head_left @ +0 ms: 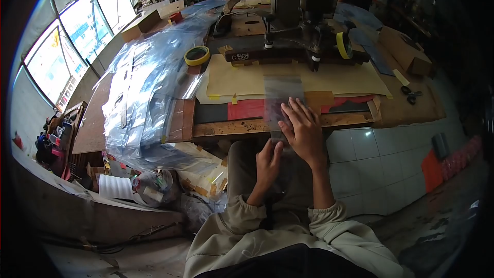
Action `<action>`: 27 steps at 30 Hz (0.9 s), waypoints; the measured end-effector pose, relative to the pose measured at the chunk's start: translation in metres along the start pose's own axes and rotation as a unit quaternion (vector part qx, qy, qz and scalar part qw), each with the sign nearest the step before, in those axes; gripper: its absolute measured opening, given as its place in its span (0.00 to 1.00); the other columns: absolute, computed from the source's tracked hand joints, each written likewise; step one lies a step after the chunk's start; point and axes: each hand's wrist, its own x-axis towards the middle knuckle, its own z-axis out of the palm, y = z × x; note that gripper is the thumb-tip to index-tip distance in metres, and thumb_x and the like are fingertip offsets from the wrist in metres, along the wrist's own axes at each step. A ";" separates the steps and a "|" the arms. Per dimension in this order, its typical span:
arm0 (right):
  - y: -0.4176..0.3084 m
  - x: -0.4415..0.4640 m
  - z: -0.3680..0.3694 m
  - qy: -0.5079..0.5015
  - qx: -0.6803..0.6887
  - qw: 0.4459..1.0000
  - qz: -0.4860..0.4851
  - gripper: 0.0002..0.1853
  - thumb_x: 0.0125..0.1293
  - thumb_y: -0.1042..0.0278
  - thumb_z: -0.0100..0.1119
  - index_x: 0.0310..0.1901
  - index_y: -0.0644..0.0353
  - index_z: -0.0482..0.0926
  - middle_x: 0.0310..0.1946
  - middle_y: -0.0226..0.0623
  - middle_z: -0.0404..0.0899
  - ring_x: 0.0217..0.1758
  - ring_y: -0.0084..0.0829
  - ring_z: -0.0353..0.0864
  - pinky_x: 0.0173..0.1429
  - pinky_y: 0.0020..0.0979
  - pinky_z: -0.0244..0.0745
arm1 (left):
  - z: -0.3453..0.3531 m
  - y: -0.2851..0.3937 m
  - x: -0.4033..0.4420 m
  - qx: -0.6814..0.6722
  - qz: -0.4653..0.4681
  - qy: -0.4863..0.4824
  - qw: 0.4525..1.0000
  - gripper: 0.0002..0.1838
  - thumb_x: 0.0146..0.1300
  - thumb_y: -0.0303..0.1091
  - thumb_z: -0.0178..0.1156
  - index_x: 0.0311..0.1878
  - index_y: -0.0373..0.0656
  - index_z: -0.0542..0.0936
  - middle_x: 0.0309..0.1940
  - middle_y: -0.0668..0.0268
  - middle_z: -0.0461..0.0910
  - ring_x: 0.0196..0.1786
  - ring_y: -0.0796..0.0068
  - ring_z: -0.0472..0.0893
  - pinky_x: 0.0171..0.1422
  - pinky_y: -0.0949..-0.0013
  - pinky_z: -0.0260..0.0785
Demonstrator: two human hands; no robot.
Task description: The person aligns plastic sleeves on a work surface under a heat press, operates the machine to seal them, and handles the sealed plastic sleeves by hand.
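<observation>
A narrow strip of clear plastic film (282, 85) runs from under the press head toward me, over the wooden front edge of the table. My right hand (304, 133) lies on the strip's right side, fingers stretched out and flat. Below the edge, my left hand (267, 163) has its fingers and thumb closed at the strip's near end. Beneath the film is a large cream sheet (231, 77), held with bits of yellow tape. Red material (246, 109) shows along the front, left of the strip.
A dark press (293, 54) stands over the table's middle. Stacked plastic sheets (141, 82) cover the left side. A yellow tape roll (197, 55) lies near them; another tape roll (343, 45) hangs on the press. Scissors (411, 94) rest at right. Two people are behind.
</observation>
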 end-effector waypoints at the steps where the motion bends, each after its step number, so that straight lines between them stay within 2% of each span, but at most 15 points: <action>1: 0.000 -0.001 -0.001 -0.006 0.012 1.000 0.003 0.24 0.68 0.51 0.53 0.60 0.55 0.73 0.63 0.45 0.69 0.70 0.43 0.62 0.71 0.45 0.56 | -0.002 0.002 -0.001 0.005 0.002 -0.001 1.000 0.11 0.70 0.34 0.55 0.39 0.33 0.75 0.22 0.63 0.74 0.26 0.86 0.66 0.29 0.73 0.63; 5: -0.002 0.000 -0.007 -0.030 0.053 0.998 0.033 0.25 0.67 0.52 0.55 0.62 0.55 0.71 0.67 0.51 0.62 0.73 0.53 0.56 0.73 0.48 0.53 | -0.003 0.010 0.002 -0.009 0.027 -0.001 1.000 0.11 0.70 0.33 0.55 0.39 0.33 0.76 0.23 0.63 0.76 0.27 0.86 0.69 0.31 0.75 0.65; 8: -0.003 0.003 -0.012 -0.048 0.081 0.995 0.044 0.26 0.67 0.52 0.56 0.63 0.54 0.71 0.69 0.53 0.58 0.73 0.55 0.53 0.73 0.49 0.52 | -0.008 0.015 0.004 -0.020 -0.008 -0.013 1.000 0.10 0.70 0.32 0.54 0.40 0.33 0.76 0.26 0.63 0.80 0.28 0.84 0.73 0.34 0.75 0.66; 11: -0.004 0.006 -0.020 -0.053 0.093 0.993 0.057 0.26 0.66 0.52 0.57 0.63 0.54 0.71 0.69 0.53 0.58 0.74 0.54 0.52 0.73 0.47 0.51 | -0.013 0.022 0.007 -0.039 -0.006 -0.018 0.999 0.10 0.71 0.31 0.52 0.40 0.32 0.76 0.29 0.62 0.82 0.32 0.82 0.78 0.38 0.76 0.69; 15: -0.016 0.013 -0.048 -0.058 0.207 0.973 0.079 0.26 0.64 0.53 0.60 0.61 0.55 0.73 0.68 0.51 0.61 0.70 0.51 0.60 0.71 0.44 0.58 | -0.020 0.057 -0.006 -0.121 -0.039 -0.064 0.990 0.09 0.71 0.28 0.49 0.41 0.30 0.75 0.32 0.58 0.84 0.40 0.75 0.83 0.45 0.76 0.72; 20: -0.018 0.001 -0.079 -0.114 0.206 0.969 0.073 0.25 0.59 0.56 0.66 0.57 0.56 0.77 0.65 0.47 0.66 0.65 0.48 0.70 0.66 0.41 0.67 | -0.020 0.063 -0.034 -0.151 -0.077 -0.076 0.983 0.09 0.71 0.27 0.50 0.41 0.30 0.75 0.33 0.59 0.84 0.39 0.77 0.83 0.45 0.77 0.72; 22: -0.014 -0.007 -0.091 -0.148 0.224 0.961 0.071 0.26 0.56 0.59 0.69 0.56 0.55 0.77 0.65 0.45 0.67 0.66 0.47 0.69 0.65 0.40 0.68 | -0.020 0.055 -0.047 -0.144 -0.078 -0.069 0.984 0.09 0.71 0.29 0.51 0.42 0.32 0.76 0.30 0.63 0.83 0.34 0.82 0.80 0.40 0.78 0.70; 25: -0.009 -0.018 -0.105 -0.175 0.222 0.958 0.050 0.28 0.52 0.63 0.71 0.56 0.56 0.77 0.64 0.44 0.67 0.66 0.45 0.69 0.66 0.40 0.68 | -0.028 0.063 -0.062 -0.047 -0.101 -0.114 0.987 0.08 0.70 0.29 0.53 0.41 0.34 0.77 0.26 0.65 0.81 0.29 0.86 0.76 0.35 0.79 0.67; 27: -0.008 -0.023 -0.111 -0.174 0.217 0.960 0.026 0.27 0.53 0.66 0.69 0.57 0.57 0.76 0.64 0.44 0.66 0.64 0.46 0.71 0.65 0.40 0.69 | -0.025 0.058 -0.066 -0.043 -0.071 -0.109 0.991 0.07 0.68 0.29 0.55 0.40 0.34 0.77 0.23 0.65 0.80 0.27 0.87 0.74 0.32 0.78 0.65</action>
